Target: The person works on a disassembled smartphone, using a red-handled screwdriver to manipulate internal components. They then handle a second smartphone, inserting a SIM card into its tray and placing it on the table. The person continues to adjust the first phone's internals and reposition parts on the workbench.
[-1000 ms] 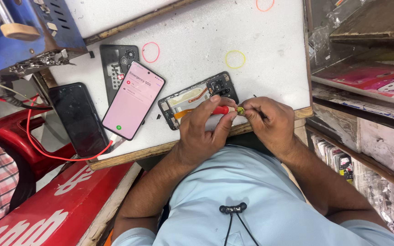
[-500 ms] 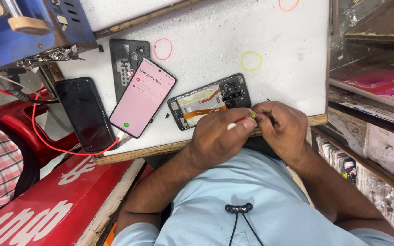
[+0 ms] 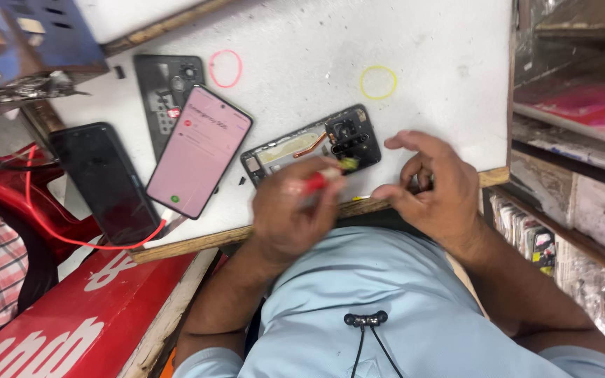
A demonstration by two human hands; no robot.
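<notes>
Opened phone (image 3: 311, 145), back cover off, lies on the white worktop (image 3: 302, 49) just ahead of the left hand (image 3: 290, 213) and touching distance from it; long axis runs from the near-left up to the far-right, camera block at the far-right end

Left hand is clenched around a red-handled screwdriver (image 3: 320, 180), whose yellow-tipped front end sits at the phone's near edge, just below the camera block; blur hides whether the tip touches a screw

Right hand (image 3: 432, 183) hangs beside the phone's camera end, to the right of the left hand, fingers curled and pinched together; something small may be between thumb and forefinger, too small to tell; it does not touch the phone

Left hand is the nearer of the two to the phone; the tool points away from the body, roughly across the phone's long axis

Further left of the left hand: a lit phone with a pink screen (image 3: 199, 150), resting partly on a dark back cover (image 3: 164, 91), then a dark-screened phone (image 3: 103, 182) with a red cable (image 3: 78, 241) running under it

Beyond the phones, a pink rubber band (image 3: 226, 68) and a yellow rubber band (image 3: 378, 82) lie well apart on the worktop
</notes>
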